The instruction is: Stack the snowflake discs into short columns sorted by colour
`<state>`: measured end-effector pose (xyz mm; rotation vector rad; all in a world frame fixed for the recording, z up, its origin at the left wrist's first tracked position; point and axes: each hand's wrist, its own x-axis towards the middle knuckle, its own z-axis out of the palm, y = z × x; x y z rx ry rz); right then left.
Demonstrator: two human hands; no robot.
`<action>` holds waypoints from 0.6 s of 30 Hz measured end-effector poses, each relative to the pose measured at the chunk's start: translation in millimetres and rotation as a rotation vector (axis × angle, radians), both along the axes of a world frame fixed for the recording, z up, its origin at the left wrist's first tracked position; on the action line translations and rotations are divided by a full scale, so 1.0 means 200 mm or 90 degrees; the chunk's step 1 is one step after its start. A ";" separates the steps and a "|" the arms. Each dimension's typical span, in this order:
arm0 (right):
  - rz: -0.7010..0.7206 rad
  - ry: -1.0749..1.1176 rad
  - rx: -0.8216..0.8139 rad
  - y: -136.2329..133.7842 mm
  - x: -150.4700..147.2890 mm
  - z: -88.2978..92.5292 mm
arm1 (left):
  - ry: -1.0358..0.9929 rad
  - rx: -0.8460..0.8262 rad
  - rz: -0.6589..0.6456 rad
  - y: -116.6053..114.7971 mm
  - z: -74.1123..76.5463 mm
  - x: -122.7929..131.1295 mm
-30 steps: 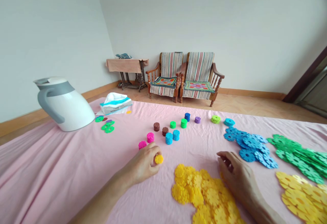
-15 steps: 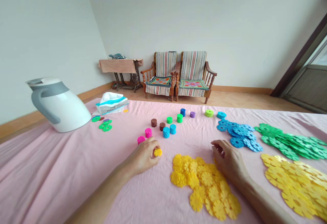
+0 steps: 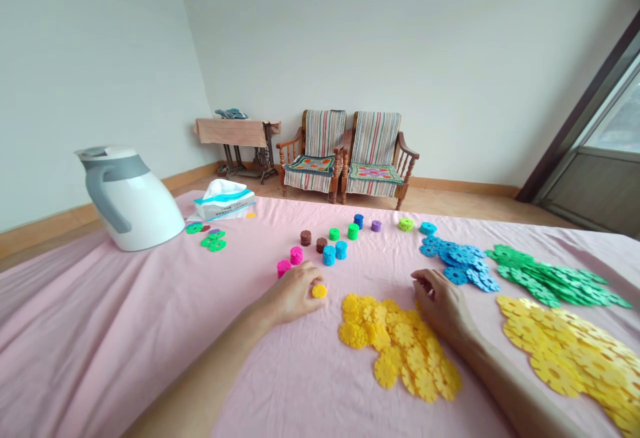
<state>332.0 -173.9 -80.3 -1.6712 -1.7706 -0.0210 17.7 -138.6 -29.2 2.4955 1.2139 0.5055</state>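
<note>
My left hand point(image 3: 299, 293) is closed around a small yellow snowflake disc point(image 3: 319, 291), or a short stack of them, low over the pink cloth. Just behind its knuckles stand two pink disc stacks point(image 3: 296, 255). A spread pile of yellow discs point(image 3: 400, 338) lies between my hands. My right hand point(image 3: 440, 298) rests at that pile's right edge, its fingers loosely bent and a little apart, with nothing visible in them. Beyond my hands are brown stacks point(image 3: 305, 238), light-blue stacks point(image 3: 329, 255) and green stacks point(image 3: 353, 231).
Larger blue discs point(image 3: 463, 261), green discs point(image 3: 555, 278) and yellow discs point(image 3: 570, 351) lie in heaps at the right. A white-grey jug point(image 3: 137, 205), a tissue pack point(image 3: 226, 201) and several loose discs point(image 3: 214, 241) are at the left. Two chairs point(image 3: 376, 158) stand beyond the pink-covered table point(image 3: 280, 385).
The camera view has shifted slightly, moving the scene's left side rightward and its right side leftward. Both hands stay in about the same places on the cloth, the left still holding the yellow disc.
</note>
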 end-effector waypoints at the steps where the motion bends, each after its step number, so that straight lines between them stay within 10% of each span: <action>1: -0.001 -0.001 0.001 0.00 0.00 0.00 | -0.017 0.001 -0.002 -0.01 0.01 0.01; 10: 0.014 0.001 0.008 0.01 0.01 -0.01 | -0.050 -0.027 -0.154 -0.12 0.04 0.19; 18: 0.015 -0.007 -0.007 0.00 0.01 -0.01 | -0.056 -0.021 -0.113 -0.09 0.02 0.20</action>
